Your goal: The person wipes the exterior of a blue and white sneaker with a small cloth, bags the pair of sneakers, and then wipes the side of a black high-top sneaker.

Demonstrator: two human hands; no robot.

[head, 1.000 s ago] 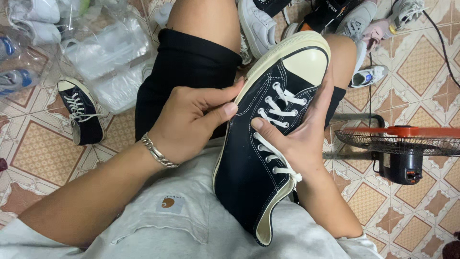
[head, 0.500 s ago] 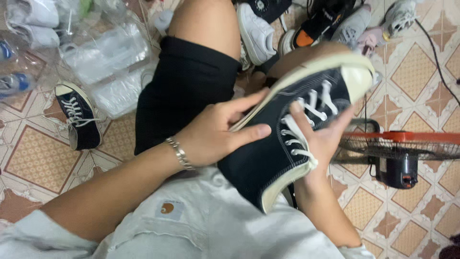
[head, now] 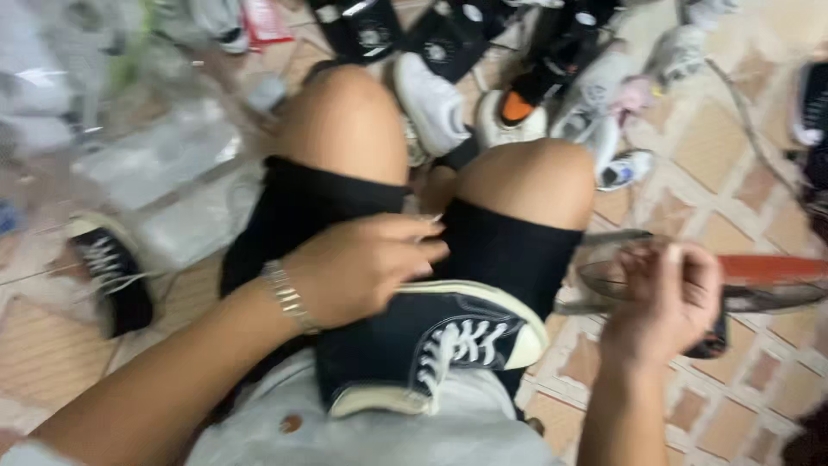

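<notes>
A: Packaging, upper left. Clear plastic bags [head: 159,164] lie heaped on the tiled floor, see-through with pale glare, blurred; what is in them can't be made out.

B: Anything coloured?

A: One flat red packet [head: 266,19] at the top edge, left of centre, its corner lifted, too blurred to tell more.

B: Labels?

A: Round white patches [head: 373,37] on the black shoes along the top edge, one per shoe, print unreadable. One more [head: 588,17] further right.

B: Signs, screens?

A: None in view.
</notes>
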